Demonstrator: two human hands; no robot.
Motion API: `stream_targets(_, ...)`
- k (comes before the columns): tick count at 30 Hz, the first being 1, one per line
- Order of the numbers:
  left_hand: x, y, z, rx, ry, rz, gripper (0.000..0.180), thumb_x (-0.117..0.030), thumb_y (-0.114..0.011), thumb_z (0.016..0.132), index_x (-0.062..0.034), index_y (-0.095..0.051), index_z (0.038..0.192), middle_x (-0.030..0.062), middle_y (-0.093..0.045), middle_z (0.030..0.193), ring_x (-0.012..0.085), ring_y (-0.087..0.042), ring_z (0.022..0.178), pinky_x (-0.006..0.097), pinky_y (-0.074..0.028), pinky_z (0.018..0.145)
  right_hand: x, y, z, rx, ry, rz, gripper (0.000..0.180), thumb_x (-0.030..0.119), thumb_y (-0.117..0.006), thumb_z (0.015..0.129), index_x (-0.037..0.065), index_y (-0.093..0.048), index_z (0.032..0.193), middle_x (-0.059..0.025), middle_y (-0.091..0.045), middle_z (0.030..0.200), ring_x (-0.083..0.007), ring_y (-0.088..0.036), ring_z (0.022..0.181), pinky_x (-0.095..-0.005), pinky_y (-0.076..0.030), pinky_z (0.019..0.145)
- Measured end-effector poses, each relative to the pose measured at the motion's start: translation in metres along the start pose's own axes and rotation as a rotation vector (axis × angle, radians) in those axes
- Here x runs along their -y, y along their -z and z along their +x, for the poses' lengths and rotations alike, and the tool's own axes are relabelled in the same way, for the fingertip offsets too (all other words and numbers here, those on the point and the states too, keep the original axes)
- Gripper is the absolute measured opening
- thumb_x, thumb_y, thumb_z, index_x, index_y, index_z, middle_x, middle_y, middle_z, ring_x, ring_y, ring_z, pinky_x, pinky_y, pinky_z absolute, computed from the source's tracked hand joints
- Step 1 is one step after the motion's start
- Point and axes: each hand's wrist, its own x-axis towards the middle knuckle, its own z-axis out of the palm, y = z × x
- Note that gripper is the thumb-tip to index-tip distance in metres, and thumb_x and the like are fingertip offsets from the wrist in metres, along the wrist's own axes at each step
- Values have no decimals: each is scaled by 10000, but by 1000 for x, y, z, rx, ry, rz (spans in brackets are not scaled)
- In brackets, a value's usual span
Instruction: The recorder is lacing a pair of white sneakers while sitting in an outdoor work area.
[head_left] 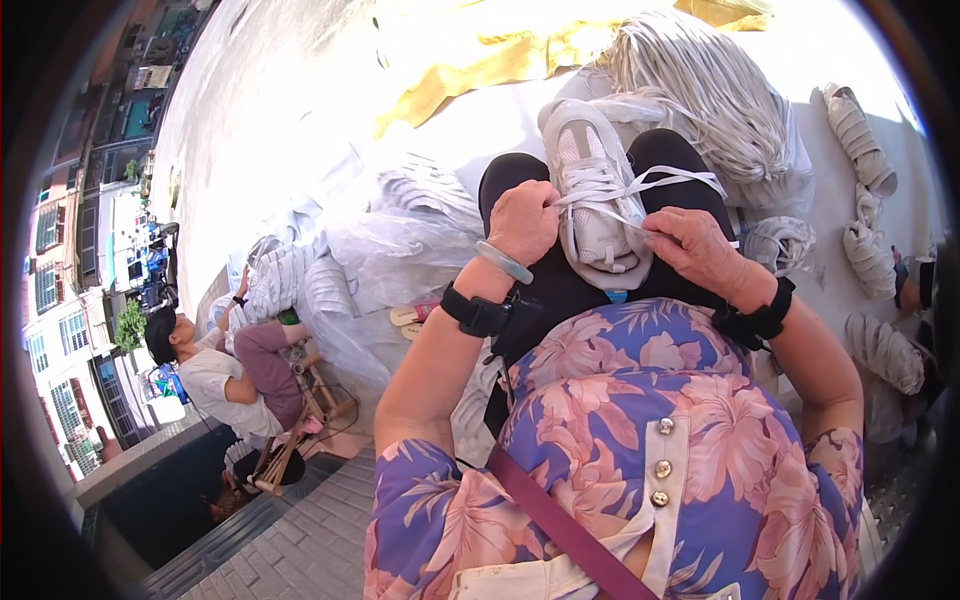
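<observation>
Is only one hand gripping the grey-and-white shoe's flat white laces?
No, the left hand and the right hand each pinch the flat white laces.

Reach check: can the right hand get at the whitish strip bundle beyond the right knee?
Probably, stretching forward: the strip bundle looks uncovered on top, though the right hand pinches a white lace and the right knee sits between.

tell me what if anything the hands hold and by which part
The left hand pinches the white laces at the left edge of the shoe; the right hand pinches them by its right edge.
</observation>
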Motion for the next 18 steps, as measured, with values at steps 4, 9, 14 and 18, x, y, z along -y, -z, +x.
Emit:
stream_targets(4, 12, 11, 0, 135, -72, -663, 112, -115, -600, 818, -8, -627, 828, 59, -594, 997, 147, -561, 775, 283, -453, 712, 1, -1, 1, 15, -25, 31, 110, 101, -550, 783, 23, -589, 850, -138, -581, 755, -335, -574, 728, -381, -446, 634)
stream_targets(9, 15, 23, 9, 274, -56, -1059, 162, -164, -596, 841, -8, -641, 851, 48, -569, 1066, 86, -511, 773, 230, -409, 760, 7, -2, 6, 4, 29, 47, 99, 106, -558, 788, 24, -586, 836, -134, -583, 746, -329, -576, 709, -377, -446, 618)
stream_targets(14, 31, 22, 2, 267, 160, -1172, 130, -164, -627, 804, -35, -638, 796, 72, -567, 1082, 94, -506, 838, 226, -394, 793, 6, 14, -8, -80, 66, -57, 75, 102, -587, 774, 42, -580, 818, -112, -555, 688, -307, -563, 649, -368, -433, 564)
stream_targets(18, 34, -4, -3, 210, 16, -1080, 145, -107, -692, 714, -49, -621, 827, 44, -573, 1040, 100, -532, 860, 218, -422, 786, 0, 47, -44, -183, 194, -447, 83, 48, -619, 735, 52, -553, 785, -88, -429, 576, -271, -479, 523, -368, -360, 481)
